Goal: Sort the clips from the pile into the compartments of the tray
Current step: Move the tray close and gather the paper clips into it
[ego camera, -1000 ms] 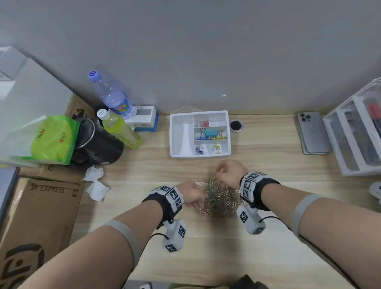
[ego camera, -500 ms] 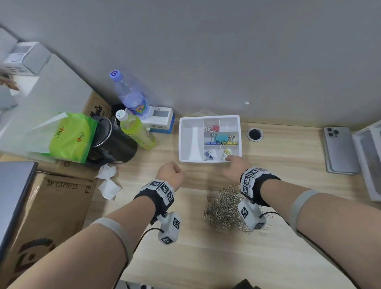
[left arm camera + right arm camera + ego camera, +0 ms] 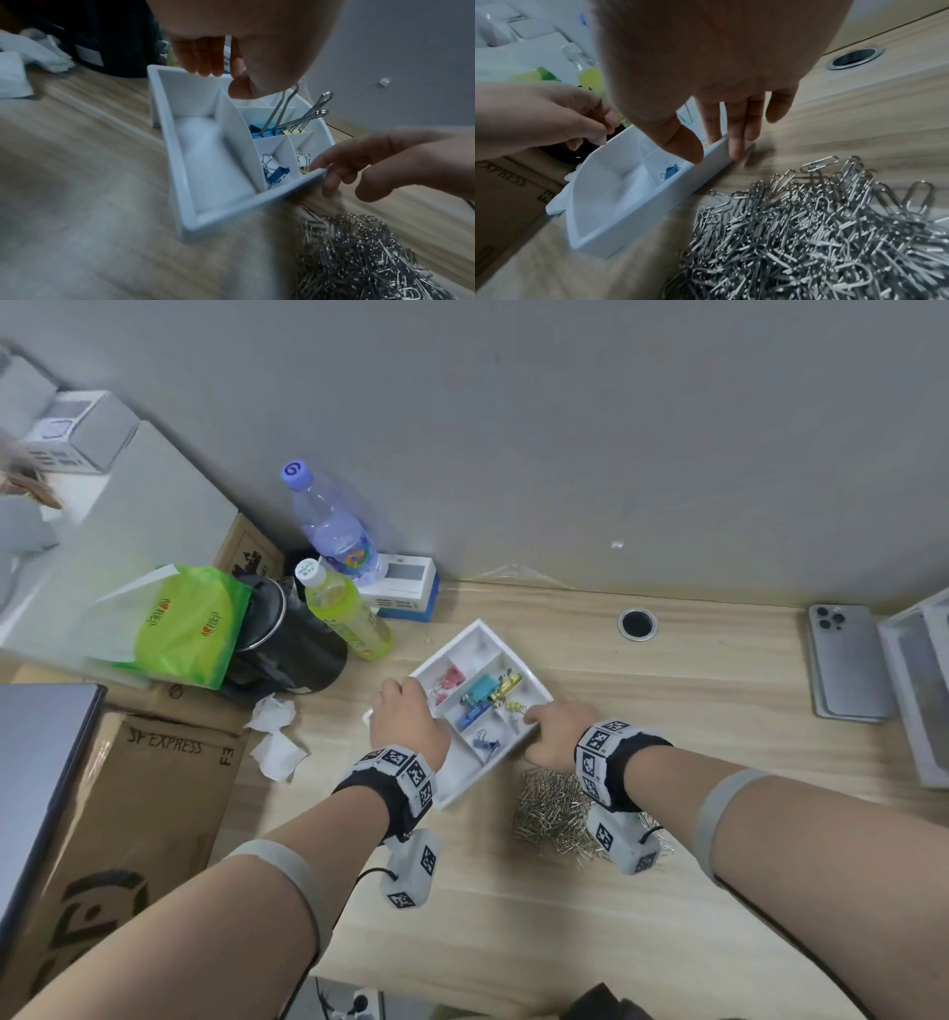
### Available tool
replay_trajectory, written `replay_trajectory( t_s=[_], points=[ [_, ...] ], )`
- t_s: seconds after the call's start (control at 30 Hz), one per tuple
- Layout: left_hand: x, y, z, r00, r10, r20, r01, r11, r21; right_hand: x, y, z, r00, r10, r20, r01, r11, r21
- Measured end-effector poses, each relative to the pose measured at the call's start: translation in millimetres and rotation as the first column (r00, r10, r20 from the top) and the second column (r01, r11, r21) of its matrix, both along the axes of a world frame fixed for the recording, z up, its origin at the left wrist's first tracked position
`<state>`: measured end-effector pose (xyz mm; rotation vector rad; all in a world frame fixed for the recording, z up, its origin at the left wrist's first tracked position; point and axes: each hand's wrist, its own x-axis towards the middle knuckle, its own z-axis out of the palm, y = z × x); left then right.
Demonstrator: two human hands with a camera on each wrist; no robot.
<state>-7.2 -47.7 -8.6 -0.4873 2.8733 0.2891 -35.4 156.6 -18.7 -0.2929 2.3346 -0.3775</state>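
Note:
The white compartment tray (image 3: 464, 775) lies turned diagonally on the wooden desk. My left hand (image 3: 405, 711) grips its left wall, fingers curled over the rim (image 3: 218, 75). My right hand (image 3: 539, 726) pinches the right corner wall, index finger inside and middle finger outside (image 3: 718, 148). The small compartments hold pink (image 3: 447, 677), teal (image 3: 482, 688), yellow (image 3: 506, 685) and blue binder clips (image 3: 485, 742). The long compartment (image 3: 210, 162) holds nothing. A pile of silver paper clips (image 3: 549, 814) lies just in front of the tray, under my right wrist (image 3: 821, 233).
Two bottles (image 3: 339, 541), a black pot (image 3: 287, 644), a green bag (image 3: 179, 624) and crumpled tissue (image 3: 274, 737) stand left of the tray. A cable hole (image 3: 637, 625), a phone (image 3: 845, 667) and white drawers (image 3: 924, 690) are at the right. A cardboard box (image 3: 128, 803) borders the desk's left.
Both hands left the paper clip pile and took hold of the tray. The tray, square to the wall before, now lies diagonal and nearer the pile.

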Motion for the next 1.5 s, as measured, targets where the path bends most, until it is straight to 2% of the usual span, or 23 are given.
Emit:
replay_trajectory(
  t_s=[0.13, 0.2, 0.33, 0.4, 0.47, 0.53, 0.63, 0.73, 0.8, 1.1, 1.3, 1.5],
  points=[
    [20, -17, -1, 0.997, 0.048, 0.059, -0.035, 0.978, -0.204, 12, -4, 1, 0.996, 0.085, -0.009, -0.085, 0.996, 0.026],
    [32, -26, 0, 0.985, 0.103, 0.139, -0.068, 0.969, -0.237, 16, -7, 3, 0.991, 0.136, -0.004, -0.136, 0.990, 0.021],
    [51, -32, 1, 0.912, 0.192, 0.363, -0.171, 0.981, -0.090, 26, -9, 3, 0.974, 0.224, 0.016, -0.224, 0.974, 0.018],
    [59, -30, 2, 0.888, 0.176, 0.425, -0.185, 0.983, -0.019, 31, -4, 4, 0.981, 0.195, -0.015, -0.196, 0.981, -0.015],
    [63, -28, 2, 0.886, 0.163, 0.434, -0.191, 0.981, 0.020, 34, 5, 4, 0.992, 0.087, -0.092, -0.091, 0.995, -0.045],
    [68, -24, 3, 0.885, 0.150, 0.440, -0.185, 0.982, 0.038, 38, 21, 0, 0.989, -0.045, -0.144, 0.045, 0.999, -0.006],
    [71, -17, 4, 0.888, 0.142, 0.438, -0.184, 0.981, 0.056, 47, 47, -6, 0.982, -0.154, -0.112, 0.167, 0.979, 0.115],
    [72, -8, 3, 0.890, 0.134, 0.435, -0.187, 0.979, 0.081, 58, 70, -12, 0.992, -0.112, -0.058, 0.123, 0.961, 0.248],
    [73, -1, 3, 0.892, 0.124, 0.435, -0.192, 0.974, 0.117, 65, 80, -17, 0.993, -0.109, -0.033, 0.114, 0.957, 0.268],
    [77, 25, -1, 0.923, 0.063, 0.380, -0.159, 0.961, 0.228, 85, 82, -28, 0.992, -0.114, -0.053, 0.122, 0.976, 0.181],
    [79, 21, 0, 0.922, 0.118, 0.368, -0.197, 0.963, 0.185, 91, 69, -34, 0.996, -0.078, -0.036, 0.083, 0.984, 0.157],
    [83, 8, 0, 0.912, 0.154, 0.381, -0.215, 0.969, 0.123, 94, 59, -39, 0.995, -0.050, -0.083, 0.062, 0.987, 0.149]
  ],
)
